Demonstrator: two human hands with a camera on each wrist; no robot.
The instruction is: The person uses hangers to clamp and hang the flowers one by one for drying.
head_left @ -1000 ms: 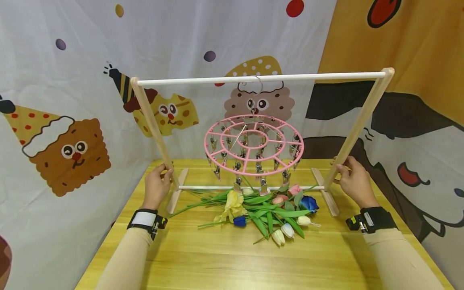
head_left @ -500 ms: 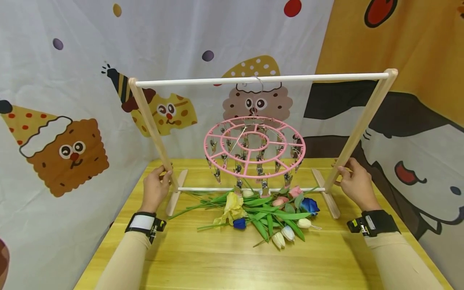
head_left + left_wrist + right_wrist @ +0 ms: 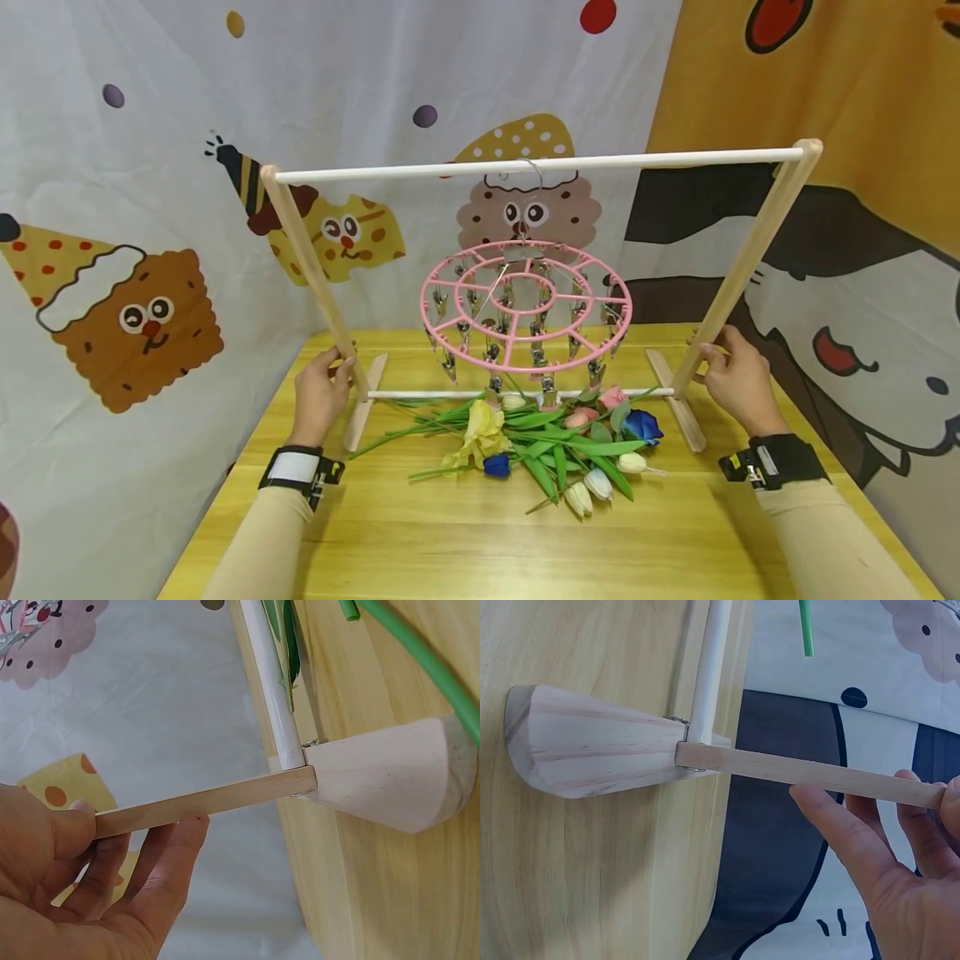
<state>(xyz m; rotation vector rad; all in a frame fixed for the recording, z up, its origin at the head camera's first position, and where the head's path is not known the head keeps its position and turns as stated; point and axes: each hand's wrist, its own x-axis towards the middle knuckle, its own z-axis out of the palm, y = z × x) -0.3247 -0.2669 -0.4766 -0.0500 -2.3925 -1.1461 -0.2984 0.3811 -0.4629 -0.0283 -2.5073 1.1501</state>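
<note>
Wooden rack (image 3: 753, 252), pinched by left hand (image 3: 319, 398) and right hand (image 3: 738, 379), carries pink clip hanger (image 3: 513, 325).

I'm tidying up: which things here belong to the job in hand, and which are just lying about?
Seemingly in the job:
wooden rack, held by the left hand and right hand
pink clip hanger, hung from it

Probably just lying about:
flowers, loose on the table

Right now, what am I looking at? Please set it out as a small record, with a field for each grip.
Left grip: pinches left post
Right grip: pinches right post
Joining posts: top bar, white
Hanging from bar: pink rack with metal clips
On table: flowers, yellow, blue, white, pink
Behind: cartoon cloth
</note>
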